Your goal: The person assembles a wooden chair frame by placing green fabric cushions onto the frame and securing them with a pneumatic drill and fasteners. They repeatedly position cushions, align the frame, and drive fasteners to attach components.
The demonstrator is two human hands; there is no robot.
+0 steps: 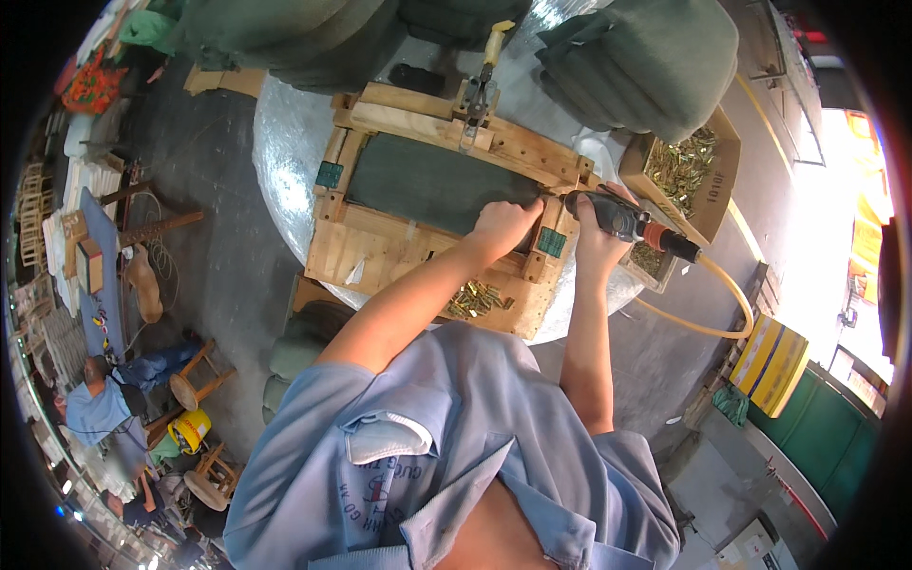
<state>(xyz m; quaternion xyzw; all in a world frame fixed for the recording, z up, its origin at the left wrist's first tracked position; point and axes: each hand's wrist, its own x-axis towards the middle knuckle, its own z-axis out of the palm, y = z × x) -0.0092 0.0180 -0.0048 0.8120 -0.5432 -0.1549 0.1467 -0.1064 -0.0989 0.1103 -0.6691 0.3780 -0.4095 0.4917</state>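
A wooden jig (370, 249) holds a dark green fabric-covered panel (418, 180) in its frame. My right hand (600, 233) is wrapped round a black pneumatic screwdriver (622, 220), whose tip points left at the jig's right end. Close to that tip, my left hand (505, 228) rests over the panel's right end, its fingers closed together; whether they pinch a small part is hidden. A toggle clamp (478, 100) with a yellowish handle is fixed to the jig's far side. Small brass-coloured fasteners (478, 300) lie piled on the jig's near board.
Boxes of brass-coloured fasteners (686, 171) stand right of the jig. A yellow air hose (746, 299) loops from the tool. Green padded cushions (655, 62) lie at the far side, on plastic wrap (285, 171). Another person (100, 404) sits far left.
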